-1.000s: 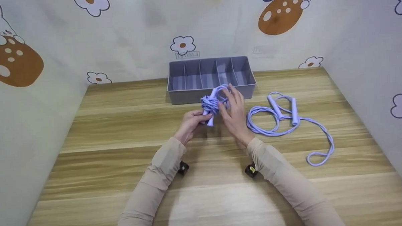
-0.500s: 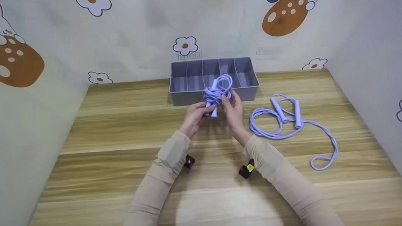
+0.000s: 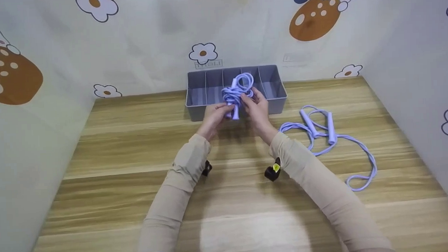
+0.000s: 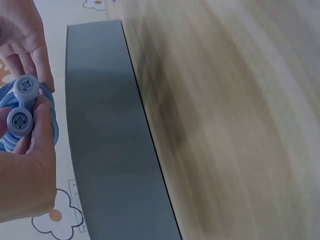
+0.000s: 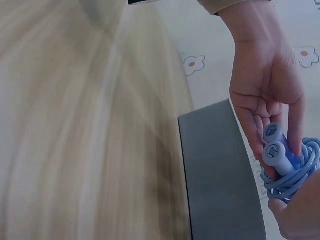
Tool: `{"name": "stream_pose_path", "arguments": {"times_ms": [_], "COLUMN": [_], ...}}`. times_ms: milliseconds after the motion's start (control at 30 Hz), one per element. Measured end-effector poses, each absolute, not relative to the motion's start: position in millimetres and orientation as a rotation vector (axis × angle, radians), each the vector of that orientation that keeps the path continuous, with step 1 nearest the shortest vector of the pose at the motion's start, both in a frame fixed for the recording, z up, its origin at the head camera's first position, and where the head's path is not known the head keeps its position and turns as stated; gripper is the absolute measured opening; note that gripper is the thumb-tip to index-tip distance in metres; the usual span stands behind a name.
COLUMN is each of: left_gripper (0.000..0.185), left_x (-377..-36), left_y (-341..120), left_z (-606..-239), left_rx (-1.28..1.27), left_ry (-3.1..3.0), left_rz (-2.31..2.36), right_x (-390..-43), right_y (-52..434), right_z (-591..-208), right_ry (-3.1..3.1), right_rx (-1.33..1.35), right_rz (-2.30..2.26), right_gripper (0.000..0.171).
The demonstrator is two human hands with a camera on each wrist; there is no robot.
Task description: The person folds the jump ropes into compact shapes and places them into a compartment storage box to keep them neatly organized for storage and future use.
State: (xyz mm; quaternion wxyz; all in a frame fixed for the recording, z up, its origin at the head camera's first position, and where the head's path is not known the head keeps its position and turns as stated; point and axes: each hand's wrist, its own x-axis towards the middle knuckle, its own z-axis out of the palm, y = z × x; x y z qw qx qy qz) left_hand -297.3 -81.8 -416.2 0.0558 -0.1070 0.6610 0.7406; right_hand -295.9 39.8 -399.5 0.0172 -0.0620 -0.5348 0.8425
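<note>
— Biggest first? A wooden table (image 3: 109, 156), with patterned walls around. At the back edge, a grey divided box (image 3: 273, 102) with narrow compartments side by side.

— And to the right?
— A loose purple jump rope (image 3: 334, 144), spread flat on the table, well apart from the box, both handles lying near each other.

— Then the arms?
— Two beige sleeves (image 3: 180, 168), reaching forward to the box front.

— The hands?
— Left hand (image 3: 212, 118) and right hand (image 3: 259, 109), both raised just at the front wall of the box, fingers curled around one bundled purple jump rope (image 3: 237, 91).

— Where exactly is the bundle?
— Held in the air between both hands, over the front wall and the middle compartments. Touching the box or not: cannot tell.

— Smallest detail?
— Two handle ends (image 4: 21, 104), pressed side by side, pinched between the fingers of the left hand.
</note>
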Motion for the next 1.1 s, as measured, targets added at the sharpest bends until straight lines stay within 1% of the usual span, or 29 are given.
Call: {"name": "stream_pose_path", "arguments": {"times_ms": [33, 133, 167, 233, 267, 367, 467, 700, 800, 967, 1100], "left_gripper": [0.015, 0.012, 0.012, 0.013, 0.014, 0.014, 0.013, 0.024, 0.027, 0.025, 0.019], "left_x": [-305, -310, -303, -305, -302, -308, -315, -330, -335, -343, -347], "left_y": [-85, -85, -83, -82, -79, -78, -76, -71, -68, -64, -64], "left_z": [-423, -421, -407, -404, -395, -392, -392, -395, -395, -394, -394], "left_rx": [-0.285, -0.222, -0.209, -0.14, -0.142, -0.123, -0.165, -0.361, -0.402, -0.429, -0.427], "left_ry": [1.97, 1.986, 2.049, 2.161, 2.246, 2.375, 2.408, 2.324, 2.347, 2.583, 2.818], "left_rz": [2.265, 2.237, 2.196, 2.118, 2.056, 2.008, 2.056, 2.234, 2.253, 2.048, 1.731], "right_x": [-299, -309, -313, -320, -323, -334, -343, -359, -366, -375, -379], "right_y": [40, 43, 44, 46, 47, 47, 44, 40, 40, 41, 42], "right_z": [-399, -397, -397, -396, -396, -393, -390, -390, -389, -392, -394], "right_ry": [-1.67, -1.713, -1.732, -1.763, -1.778, -1.806, -1.817, -1.812, -1.858, -1.967, -2.116], "right_rx": [-0.209, -0.242, -0.248, -0.257, -0.258, -0.235, -0.197, -0.177, -0.173, -0.163, -0.098], "right_rz": [2.622, 2.62, 2.618, 2.617, 2.613, 2.592, 2.568, 2.527, 2.476, 2.368, 2.204], "right_gripper": [0.055, 0.054, 0.054, 0.054, 0.054, 0.054, 0.055, 0.056, 0.056, 0.054, 0.052]}}
